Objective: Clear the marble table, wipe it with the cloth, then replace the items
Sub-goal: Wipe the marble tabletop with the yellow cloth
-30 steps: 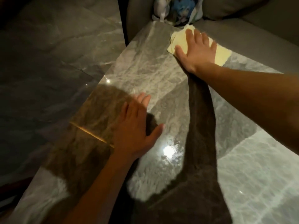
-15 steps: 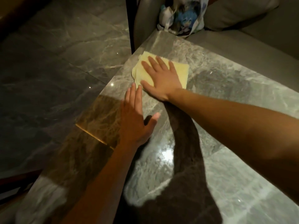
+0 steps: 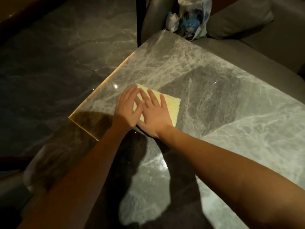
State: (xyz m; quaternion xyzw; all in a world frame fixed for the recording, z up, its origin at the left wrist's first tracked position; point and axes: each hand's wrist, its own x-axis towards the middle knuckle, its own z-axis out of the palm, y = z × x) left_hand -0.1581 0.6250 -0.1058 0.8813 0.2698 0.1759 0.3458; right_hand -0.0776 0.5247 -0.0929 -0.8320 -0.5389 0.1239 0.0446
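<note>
A person's right hand (image 3: pixel 153 116) lay flat, fingers straight and spread, pressing a folded yellow cloth (image 3: pixel 170 108) onto the marble bench (image 3: pixel 214 76) close to its left edge. The left hand (image 3: pixel 127 109), also flat with straight fingers, sat just beside it, fingertips touching the cloth's left side. The hands covered too much of the cloth to tell its long axis. A plastic bag (image 3: pixel 191 19) rested on the sofa (image 3: pixel 247 38) beyond the far corner. With the cloth directly under the right hand and the edge just left of it, the broad marble lay rightward, so the next stroke likely fell to the right hand.
</note>
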